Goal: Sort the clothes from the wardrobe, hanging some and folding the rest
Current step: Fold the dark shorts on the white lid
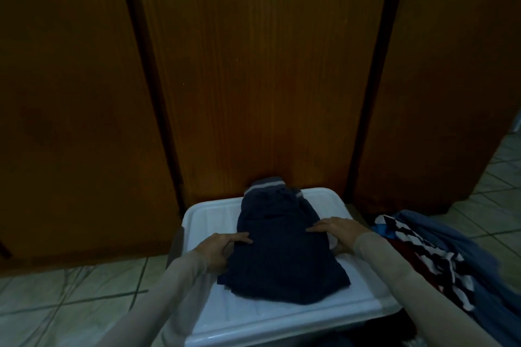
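A dark navy garment [282, 251] with a grey striped waistband at its far end lies partly folded on a white plastic lid [282, 318]. My left hand [222, 248] holds the garment's left edge, fingers on top and thumb curled under the cloth. At the right edge, my right hand [338, 229] has its fingers stretched flat on the fabric and its thumb down beside it. Both sleeves are beige.
Closed brown wardrobe doors [253, 79] stand right behind the lid. A heap of clothes [439, 259], blue, dark red and black-and-white striped, lies on the right. Pale floor tiles [64, 298] show at left and far right.
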